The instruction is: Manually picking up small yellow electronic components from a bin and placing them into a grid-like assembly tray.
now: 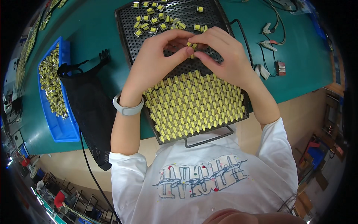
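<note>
Over the middle of a black perforated metal tray [128, 35], my two hands meet at a few small yellow-wrapped transformers [191, 45]. My left hand [161, 54], a light band on its wrist, pinches them between thumb and fingers. My right hand [223, 50] closes on them from the other side, thumb and fingertips bent together. The fingers partly hide how many pieces are held. Below my hands, rows of the same transformers [194, 104] stand packed side by side across the near part of the tray. Loose ones [153, 20] lie scattered at its far end.
At the left, a blue bin [61, 130] is heaped with more transformers. Between it and the tray lies a black mesh bag [89, 108] with a strap and cable. Clip leads [269, 44] and a small red block [280, 68] lie on the green table [298, 74] at right.
</note>
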Available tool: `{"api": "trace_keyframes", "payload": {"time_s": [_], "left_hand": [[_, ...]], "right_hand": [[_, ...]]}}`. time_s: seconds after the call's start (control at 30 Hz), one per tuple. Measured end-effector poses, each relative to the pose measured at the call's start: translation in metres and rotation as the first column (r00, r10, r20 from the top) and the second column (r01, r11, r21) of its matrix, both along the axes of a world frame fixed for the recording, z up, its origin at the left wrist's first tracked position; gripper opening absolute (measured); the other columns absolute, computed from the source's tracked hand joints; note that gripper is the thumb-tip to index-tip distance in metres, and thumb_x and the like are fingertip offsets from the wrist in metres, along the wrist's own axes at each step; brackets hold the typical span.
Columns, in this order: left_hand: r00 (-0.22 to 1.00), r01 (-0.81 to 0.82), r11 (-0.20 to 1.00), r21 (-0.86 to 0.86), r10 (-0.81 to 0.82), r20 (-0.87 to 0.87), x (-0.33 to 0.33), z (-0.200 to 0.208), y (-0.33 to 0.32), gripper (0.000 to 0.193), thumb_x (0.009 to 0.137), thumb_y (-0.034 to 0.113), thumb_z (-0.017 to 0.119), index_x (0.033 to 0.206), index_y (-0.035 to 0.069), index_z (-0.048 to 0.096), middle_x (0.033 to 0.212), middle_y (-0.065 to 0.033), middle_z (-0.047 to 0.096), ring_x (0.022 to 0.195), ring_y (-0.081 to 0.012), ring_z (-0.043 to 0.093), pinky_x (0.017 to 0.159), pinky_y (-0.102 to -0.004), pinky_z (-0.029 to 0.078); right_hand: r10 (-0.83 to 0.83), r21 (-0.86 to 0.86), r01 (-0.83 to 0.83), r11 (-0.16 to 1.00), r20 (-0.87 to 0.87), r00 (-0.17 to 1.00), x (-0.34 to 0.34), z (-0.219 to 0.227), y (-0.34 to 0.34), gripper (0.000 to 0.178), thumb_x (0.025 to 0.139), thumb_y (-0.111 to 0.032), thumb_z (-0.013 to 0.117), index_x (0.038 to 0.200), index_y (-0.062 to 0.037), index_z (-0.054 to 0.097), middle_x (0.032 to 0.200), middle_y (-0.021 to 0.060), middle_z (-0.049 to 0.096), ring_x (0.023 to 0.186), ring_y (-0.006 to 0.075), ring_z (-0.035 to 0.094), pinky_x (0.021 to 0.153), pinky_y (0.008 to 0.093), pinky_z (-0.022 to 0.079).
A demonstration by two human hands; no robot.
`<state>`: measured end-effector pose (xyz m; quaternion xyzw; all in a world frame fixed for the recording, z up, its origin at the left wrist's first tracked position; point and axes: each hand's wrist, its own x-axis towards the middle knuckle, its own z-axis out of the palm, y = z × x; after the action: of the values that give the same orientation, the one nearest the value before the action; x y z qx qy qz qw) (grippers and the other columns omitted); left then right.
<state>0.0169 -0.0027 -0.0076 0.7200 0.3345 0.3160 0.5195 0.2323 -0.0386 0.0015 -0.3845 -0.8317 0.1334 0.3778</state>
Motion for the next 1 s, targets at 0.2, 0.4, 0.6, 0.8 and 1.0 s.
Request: {"api": "trace_keyframes", "payload": {"time_s": [0.2, 0.4, 0.6, 0.8, 1.0], "left_hand": [[0.998, 0.02, 0.999, -0.041, -0.017, 0.06, 0.0, 0.0015, -0.0008, 0.032, 0.091, 0.012, 0.072, 0.122, 0.002, 0.07, 0.102, -0.0065, 0.075, 0.09, -0.0126, 0.069, 0.085, -0.028, 0.055], [0.994, 0.013, 0.999, -0.051, -0.007, 0.107, 0.0005, -0.0011, -0.0009, 0.033, 0.087, 0.006, 0.071, 0.119, 0.001, 0.071, 0.099, -0.0053, 0.073, 0.087, -0.011, 0.067, 0.084, -0.0263, 0.054], [0.998, 0.006, 0.999, -0.052, -0.003, 0.056, -0.0019, 0.0001, -0.0004, 0.034, 0.085, 0.007, 0.075, 0.118, 0.002, 0.072, 0.098, -0.0046, 0.073, 0.085, -0.0102, 0.066, 0.081, -0.0258, 0.054], [0.997, -0.033, 0.999, 0.03, 0.035, -0.064, -0.0014, 0.0046, -0.002, 0.035, 0.085, 0.012, 0.078, 0.118, 0.003, 0.073, 0.096, -0.0065, 0.075, 0.083, -0.0113, 0.067, 0.078, -0.0266, 0.055], [0.988, -0.032, 0.997, 0.072, 0.043, -0.146, -0.0008, 0.0055, -0.0027, 0.037, 0.085, 0.014, 0.078, 0.121, 0.002, 0.072, 0.098, -0.0092, 0.076, 0.084, -0.0139, 0.07, 0.08, -0.0274, 0.056]], "right_hand": [[-0.006, -0.037, 0.006, 0.999, -0.019, 1.0, 0.0016, 0.0014, -0.0007, 0.031, 0.078, 0.003, 0.077, 0.106, -0.0047, 0.07, 0.096, 0.0079, 0.069, 0.086, 0.0244, 0.068, 0.074, 0.0318, 0.054], [-0.005, 0.01, 0.005, 1.0, -0.02, 1.0, 0.0004, 0.0014, -0.0002, 0.026, 0.078, 0.004, 0.077, 0.103, -0.0043, 0.071, 0.096, 0.0073, 0.071, 0.086, 0.0246, 0.068, 0.074, 0.0316, 0.055], [-0.005, -0.014, 0.005, 1.0, -0.046, 0.999, 0.0003, 0.0003, -0.0008, 0.026, 0.079, 0.005, 0.076, 0.102, -0.0039, 0.071, 0.097, 0.0076, 0.072, 0.087, 0.0244, 0.069, 0.074, 0.0315, 0.055], [-0.015, -0.086, 0.009, 0.996, -0.073, 0.997, 0.0009, 0.0, -0.0025, 0.026, 0.081, 0.004, 0.075, 0.105, -0.0036, 0.07, 0.099, 0.0085, 0.072, 0.089, 0.0249, 0.07, 0.077, 0.0312, 0.055], [-0.015, -0.148, 0.005, 0.989, -0.067, 0.998, 0.0012, -0.0044, -0.0013, 0.025, 0.082, 0.003, 0.074, 0.107, -0.0037, 0.07, 0.101, 0.0101, 0.07, 0.09, 0.0264, 0.07, 0.078, 0.0318, 0.055]]}}
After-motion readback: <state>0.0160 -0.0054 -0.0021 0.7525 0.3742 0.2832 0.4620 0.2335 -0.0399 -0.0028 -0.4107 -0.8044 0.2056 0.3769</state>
